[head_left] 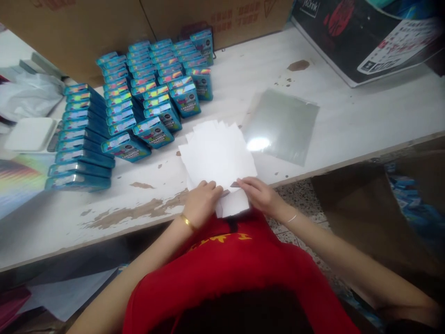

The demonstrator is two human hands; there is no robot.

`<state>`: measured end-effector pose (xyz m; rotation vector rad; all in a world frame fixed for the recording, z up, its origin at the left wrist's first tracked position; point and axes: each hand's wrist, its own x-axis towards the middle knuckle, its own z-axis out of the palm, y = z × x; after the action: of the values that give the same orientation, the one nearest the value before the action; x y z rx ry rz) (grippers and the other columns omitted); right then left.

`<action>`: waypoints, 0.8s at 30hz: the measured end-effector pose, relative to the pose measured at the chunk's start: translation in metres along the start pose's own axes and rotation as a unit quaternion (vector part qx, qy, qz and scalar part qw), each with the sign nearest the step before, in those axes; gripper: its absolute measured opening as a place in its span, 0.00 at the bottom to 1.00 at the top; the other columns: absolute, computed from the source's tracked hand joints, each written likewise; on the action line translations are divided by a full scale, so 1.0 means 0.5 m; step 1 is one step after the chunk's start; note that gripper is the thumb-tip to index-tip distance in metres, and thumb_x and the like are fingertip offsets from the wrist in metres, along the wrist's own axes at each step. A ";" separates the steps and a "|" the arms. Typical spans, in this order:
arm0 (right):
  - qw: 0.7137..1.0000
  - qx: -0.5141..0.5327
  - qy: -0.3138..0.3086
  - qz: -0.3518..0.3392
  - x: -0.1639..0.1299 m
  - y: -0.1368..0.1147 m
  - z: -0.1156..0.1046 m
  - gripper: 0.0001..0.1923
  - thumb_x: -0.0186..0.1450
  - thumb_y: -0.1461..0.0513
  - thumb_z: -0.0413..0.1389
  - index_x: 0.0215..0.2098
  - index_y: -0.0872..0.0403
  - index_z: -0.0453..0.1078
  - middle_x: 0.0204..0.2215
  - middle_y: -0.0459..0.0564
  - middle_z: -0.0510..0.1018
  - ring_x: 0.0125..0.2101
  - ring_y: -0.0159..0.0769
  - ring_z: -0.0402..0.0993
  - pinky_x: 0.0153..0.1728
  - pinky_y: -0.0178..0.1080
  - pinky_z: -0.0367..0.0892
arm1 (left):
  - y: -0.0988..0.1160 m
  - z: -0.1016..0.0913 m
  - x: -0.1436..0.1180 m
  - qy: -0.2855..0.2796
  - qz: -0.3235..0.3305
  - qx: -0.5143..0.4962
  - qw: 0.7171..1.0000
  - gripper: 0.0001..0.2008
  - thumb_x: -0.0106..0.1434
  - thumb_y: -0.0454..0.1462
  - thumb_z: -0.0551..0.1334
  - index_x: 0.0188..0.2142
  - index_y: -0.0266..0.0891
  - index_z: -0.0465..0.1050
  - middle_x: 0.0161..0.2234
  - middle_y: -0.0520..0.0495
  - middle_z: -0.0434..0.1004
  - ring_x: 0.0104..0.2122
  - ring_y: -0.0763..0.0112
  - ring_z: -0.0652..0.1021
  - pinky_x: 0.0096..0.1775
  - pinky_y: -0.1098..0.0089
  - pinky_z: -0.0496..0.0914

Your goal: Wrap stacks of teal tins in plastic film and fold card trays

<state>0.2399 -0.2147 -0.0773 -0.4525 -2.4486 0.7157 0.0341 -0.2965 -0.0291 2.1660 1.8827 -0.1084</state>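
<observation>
Both hands, the left hand and right hand, close their fingers on the near edge of a fanned stack of white sheets (fanning away across the worktop), equally near it.

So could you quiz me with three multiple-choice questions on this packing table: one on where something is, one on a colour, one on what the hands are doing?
1. Where do the small boxes stand?
A) left of the white sheets
B) on the floor
C) on the clear film

2. Their main colour?
A) yellow
B) teal blue
C) black

3. The left hand and right hand are:
A) raised in the air
B) resting on the boxes
C) pinching the sheets' near edge

Answers: 1 A, rows stand left of the paper; 2 B, the sides are teal; 3 C, fingers grip the stack's edge.
</observation>
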 end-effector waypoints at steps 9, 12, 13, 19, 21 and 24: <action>0.993 -0.082 -0.031 -0.077 -0.017 0.032 -0.009 0.35 0.64 0.71 0.47 0.67 0.57 0.41 0.52 0.63 0.67 0.50 0.46 0.66 0.45 0.50 0.71 | -0.011 -0.015 0.025 -0.002 0.009 -0.032 0.999 0.14 0.68 0.39 0.50 0.30 0.40 0.69 0.31 0.48 0.72 0.33 0.67 0.69 0.27 0.69 0.58; 0.993 -0.086 0.013 -0.079 -0.017 0.036 0.017 0.28 0.66 0.72 0.45 0.64 0.53 0.52 0.45 0.57 0.74 0.41 0.41 0.71 0.37 0.45 0.72 | -0.015 -0.007 0.030 0.011 0.023 -0.023 0.999 0.09 0.66 0.35 0.51 0.36 0.40 0.70 0.32 0.47 0.73 0.33 0.67 0.71 0.27 0.70 0.59; 0.994 -0.080 0.021 -0.069 -0.016 0.036 0.021 0.27 0.66 0.71 0.44 0.62 0.52 0.55 0.44 0.56 0.75 0.40 0.40 0.72 0.37 0.44 0.72 | -0.018 -0.005 0.029 0.016 0.035 -0.032 0.999 0.09 0.67 0.35 0.51 0.38 0.40 0.70 0.33 0.47 0.73 0.33 0.67 0.71 0.28 0.71 0.61; 0.997 -0.058 0.011 0.048 -0.008 0.038 0.029 0.26 0.68 0.67 0.43 0.64 0.51 0.52 0.36 0.52 0.77 0.33 0.38 0.72 0.37 0.44 0.72 | -0.047 -0.004 0.014 0.041 0.148 -0.139 0.978 0.16 0.68 0.44 0.50 0.45 0.40 0.70 0.38 0.46 0.75 0.34 0.70 0.76 0.35 0.70 0.68; 0.996 -0.039 0.030 0.079 -0.006 0.036 0.036 0.27 0.68 0.65 0.45 0.65 0.50 0.50 0.39 0.52 0.77 0.36 0.39 0.72 0.40 0.46 0.72 | -0.045 -0.002 0.021 0.052 0.132 -0.137 0.980 0.16 0.68 0.43 0.50 0.48 0.41 0.69 0.38 0.46 0.76 0.33 0.69 0.76 0.34 0.70 0.69; 0.996 -0.029 0.042 0.071 -0.006 0.031 0.049 0.26 0.68 0.65 0.47 0.63 0.46 0.52 0.53 0.53 0.69 0.47 0.41 0.70 0.45 0.47 0.72 | -0.031 0.001 0.044 0.051 0.044 -0.120 0.990 0.13 0.68 0.39 0.50 0.46 0.41 0.70 0.33 0.47 0.78 0.31 0.68 0.77 0.33 0.68 0.69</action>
<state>0.2303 -0.2132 -0.1048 -0.6719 -2.3803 0.6705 0.0221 -0.2736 -0.0368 2.1186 1.7476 0.2388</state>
